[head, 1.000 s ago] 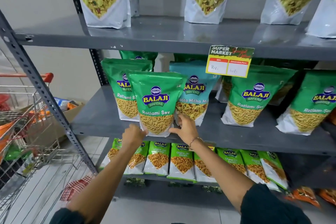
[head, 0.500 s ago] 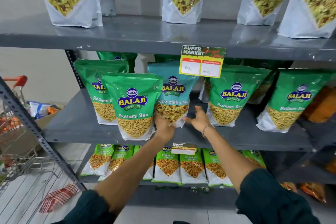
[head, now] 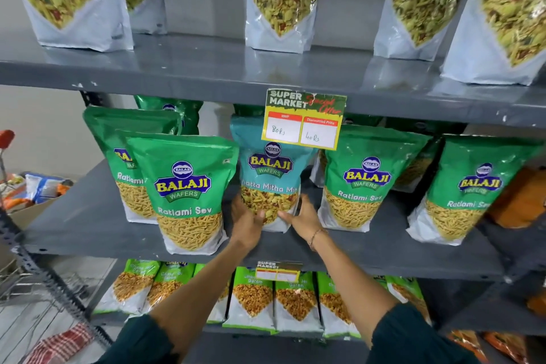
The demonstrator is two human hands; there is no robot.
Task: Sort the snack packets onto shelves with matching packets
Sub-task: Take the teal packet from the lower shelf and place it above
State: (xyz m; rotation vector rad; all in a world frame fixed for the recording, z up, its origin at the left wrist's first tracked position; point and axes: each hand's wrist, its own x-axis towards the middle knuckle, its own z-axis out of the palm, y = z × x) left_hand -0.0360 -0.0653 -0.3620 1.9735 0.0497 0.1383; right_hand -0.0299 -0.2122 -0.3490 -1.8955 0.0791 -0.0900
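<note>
A teal Khatta Mitha Mix packet (head: 269, 174) stands on the middle shelf (head: 88, 224) among green Ratlami Sev packets (head: 186, 192). My left hand (head: 245, 221) cups its lower left side and my right hand (head: 304, 219) its lower right side, so both hands grip the packet's base. More Ratlami Sev packets (head: 360, 183) stand to its right. On the top shelf (head: 206, 68) stand several teal Khatta Mitha Mix packets (head: 283, 0). The packet's top is partly hidden by a price tag (head: 304, 121).
The lower shelf holds several small green Chana Jor Garam packets (head: 254, 298). Orange packets (head: 520, 201) lie at the right end of the middle shelf. A wire shopping trolley (head: 17, 281) and a cardboard box with packets (head: 38, 189) stand at the left.
Both hands left the front Ratlami Sev packet and moved right, closing around the base of the teal Khatta Mitha Mix packet. The view has moved closer and rightward.
</note>
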